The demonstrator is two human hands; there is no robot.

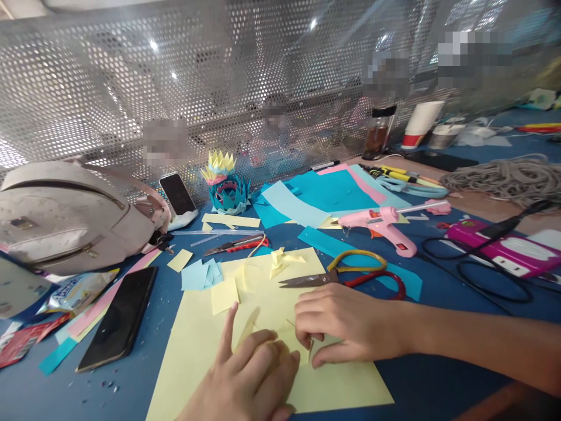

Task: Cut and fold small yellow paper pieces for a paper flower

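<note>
A large pale yellow sheet lies on the blue table under both hands. My left hand has its index finger pointing up, with the other fingers curled on a small piece of yellow paper. My right hand pinches a small yellow paper piece between thumb and fingers, just right of the left hand. Scissors with yellow and red handles rest just beyond my right hand. Small yellow squares, light blue squares and a folded yellow piece lie above the hands.
A black phone and a backpack are at the left. A paper lotus, a red cutter and blue sheets lie behind. A pink glue gun and a magenta power strip stand right, with cables.
</note>
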